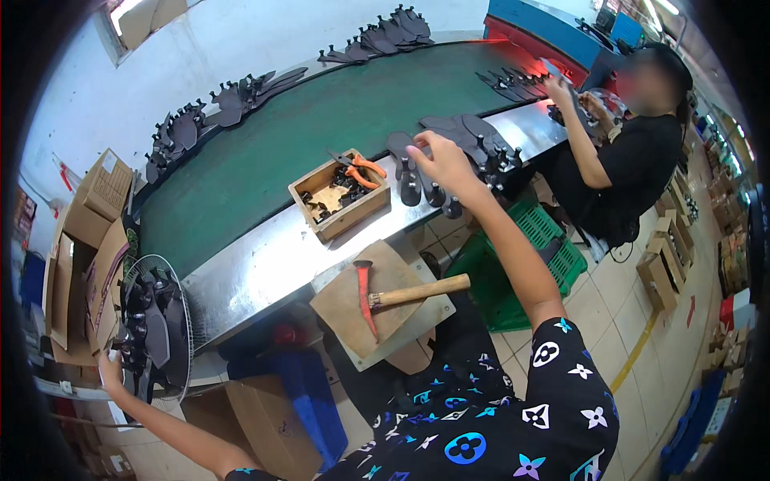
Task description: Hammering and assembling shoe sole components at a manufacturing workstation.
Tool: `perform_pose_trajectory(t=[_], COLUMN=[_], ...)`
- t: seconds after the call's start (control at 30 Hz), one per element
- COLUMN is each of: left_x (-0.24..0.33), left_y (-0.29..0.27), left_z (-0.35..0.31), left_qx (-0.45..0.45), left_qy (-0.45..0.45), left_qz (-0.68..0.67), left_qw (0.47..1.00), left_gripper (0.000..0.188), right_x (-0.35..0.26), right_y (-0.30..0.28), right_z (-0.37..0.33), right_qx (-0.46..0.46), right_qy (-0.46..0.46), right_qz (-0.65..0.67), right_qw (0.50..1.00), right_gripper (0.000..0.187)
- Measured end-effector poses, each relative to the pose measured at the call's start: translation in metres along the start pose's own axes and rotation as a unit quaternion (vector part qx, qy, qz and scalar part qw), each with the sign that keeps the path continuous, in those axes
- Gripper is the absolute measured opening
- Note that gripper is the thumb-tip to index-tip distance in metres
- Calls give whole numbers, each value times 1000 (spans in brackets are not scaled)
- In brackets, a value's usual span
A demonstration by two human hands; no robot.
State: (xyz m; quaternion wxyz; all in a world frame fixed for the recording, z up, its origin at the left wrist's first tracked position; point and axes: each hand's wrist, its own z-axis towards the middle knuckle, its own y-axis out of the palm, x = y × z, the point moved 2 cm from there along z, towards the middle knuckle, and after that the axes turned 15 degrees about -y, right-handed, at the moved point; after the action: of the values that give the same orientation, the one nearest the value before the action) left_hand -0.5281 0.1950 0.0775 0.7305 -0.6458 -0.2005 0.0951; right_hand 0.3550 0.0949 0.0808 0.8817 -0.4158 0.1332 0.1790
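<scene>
My right hand (443, 163) reaches out over the metal table edge (265, 260) and rests among a group of black sandal soles (413, 164) with straps, fingers curled on one of them. Far down at the left, my left hand (110, 369) grips a black sole in a stack of soles (152, 321) inside a wire-framed holder. A green conveyor belt (321, 120) runs behind the metal edge.
A wooden box (341, 200) with small black parts and orange pliers (358, 168) sits on the table edge. A hammer (401, 295) lies on a wooden board. Another person (634, 152) works at the right. Cardboard boxes (88, 240) stand left, a green crate (521, 264) on the floor.
</scene>
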Motion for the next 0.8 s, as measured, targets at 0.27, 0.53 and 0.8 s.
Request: perform_pose_trajectory(t=[0.27, 0.53, 0.8], left_x=[350, 478, 425], left_y=[-88, -5, -14], left_z=[-242, -422, -450], left_qx=[327, 62, -188], left_qy=[151, 292, 97], left_qz=[-77, -642, -699], left_qw=[930, 707, 683], left_gripper=[54, 65, 56], right_x=[69, -192, -64], right_y=[40, -73, 6], right_z=[36, -67, -249], right_qx=[-18, -156, -230], right_qy=[28, 22, -45], right_qz=[300, 722, 67], right_qw=[953, 674, 970], right_gripper=[34, 52, 33])
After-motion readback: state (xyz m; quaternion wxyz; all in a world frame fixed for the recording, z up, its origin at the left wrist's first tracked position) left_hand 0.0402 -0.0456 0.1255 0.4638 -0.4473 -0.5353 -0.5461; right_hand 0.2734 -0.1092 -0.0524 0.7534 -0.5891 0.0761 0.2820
